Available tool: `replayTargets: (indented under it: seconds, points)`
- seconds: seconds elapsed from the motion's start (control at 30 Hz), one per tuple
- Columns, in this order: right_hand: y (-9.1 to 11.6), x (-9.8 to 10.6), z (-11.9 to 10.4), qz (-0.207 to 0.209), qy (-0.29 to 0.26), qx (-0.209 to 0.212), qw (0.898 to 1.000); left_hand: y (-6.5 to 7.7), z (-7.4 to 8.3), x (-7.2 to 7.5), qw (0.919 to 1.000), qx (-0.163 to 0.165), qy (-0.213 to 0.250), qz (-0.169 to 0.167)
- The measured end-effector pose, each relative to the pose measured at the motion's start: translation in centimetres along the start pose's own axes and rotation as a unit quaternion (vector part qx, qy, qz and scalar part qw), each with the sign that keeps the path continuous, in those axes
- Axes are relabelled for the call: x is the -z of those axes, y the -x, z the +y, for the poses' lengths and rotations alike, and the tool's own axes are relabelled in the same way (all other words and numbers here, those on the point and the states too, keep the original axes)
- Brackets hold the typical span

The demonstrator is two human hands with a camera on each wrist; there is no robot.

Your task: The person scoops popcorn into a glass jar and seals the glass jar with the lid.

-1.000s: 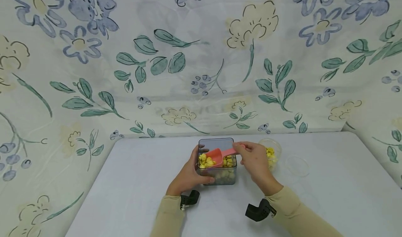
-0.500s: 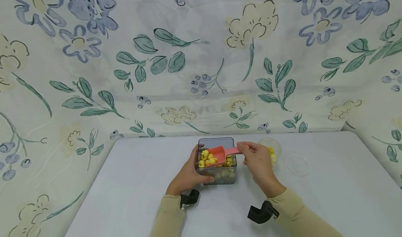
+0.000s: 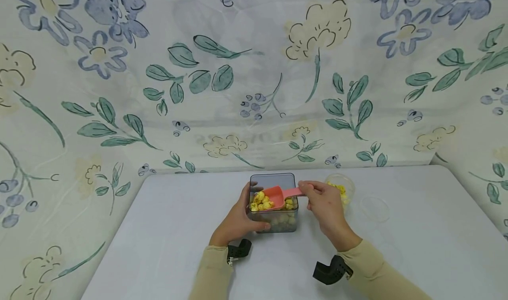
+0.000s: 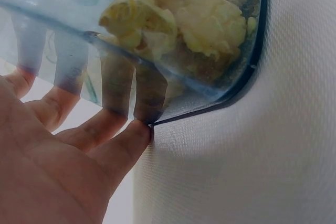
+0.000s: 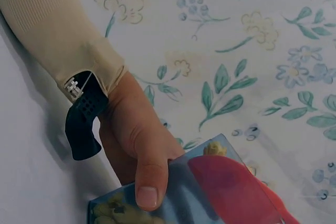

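My left hand (image 3: pixel 236 224) grips a see-through bluish box (image 3: pixel 285 220) on the table, thumb across its front and fingers around its side and back. In the left wrist view the fingertips press against the box's wall near a corner, with popcorn (image 4: pixel 210 24) inside. My right hand (image 3: pixel 327 209) pinches the handle of a pink scoop (image 3: pixel 278 197). The scoop's bowl lies within the box's open top, tilted to the left, loaded with yellow popcorn pieces. More popcorn shows below and beside it. The right wrist view shows the scoop (image 5: pixel 226 190) beside my left thumb (image 5: pixel 150 182).
Behind my right hand stands a round clear tub (image 3: pixel 350 184) with yellow popcorn, partly hidden by the hand. To its right a thin clear round lid (image 3: pixel 375 209) lies flat on the white table (image 3: pixel 158 229). A floral cloth (image 3: pixel 254 70) hangs behind the table.
My right hand has shifted slightly right with the scoop, mostly in the first half second. The popcorn in the scoop's bowl shows more clearly now. My left hand keeps its grip on the box.
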State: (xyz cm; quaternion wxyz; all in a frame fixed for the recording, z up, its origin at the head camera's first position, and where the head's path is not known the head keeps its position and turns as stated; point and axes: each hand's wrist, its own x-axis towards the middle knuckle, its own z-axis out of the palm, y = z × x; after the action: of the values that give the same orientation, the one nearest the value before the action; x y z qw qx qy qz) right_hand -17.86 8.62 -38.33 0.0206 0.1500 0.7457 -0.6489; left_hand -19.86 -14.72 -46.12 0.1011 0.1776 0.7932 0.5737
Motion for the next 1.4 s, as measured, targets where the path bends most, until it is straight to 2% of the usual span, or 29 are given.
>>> replayTargets:
  seconds: [0.23, 0.63, 1.07, 1.4]
  points:
    - [-0.04, -0.39, -0.07, -0.008, 0.005, 0.007, 1.000, -0.10, -0.03, 0.06, 0.9998, -0.009, 0.014, -0.011]
    - [-0.04, -0.41, 0.28, 0.024, -0.042, -0.036, 0.998, -0.04, -0.04, -0.05, 1.0000, 0.009, 0.001, 0.002]
    - [0.10, -0.28, 0.45, 0.025, -0.064, -0.034, 0.997, 0.12, 0.05, 0.03, 0.9997, 0.019, 0.013, 0.001]
    - [0.29, -0.21, 0.50, 0.024, -0.087, -0.045, 0.995, 0.10, 0.11, 0.00, 0.9999, 0.010, 0.013, -0.002]
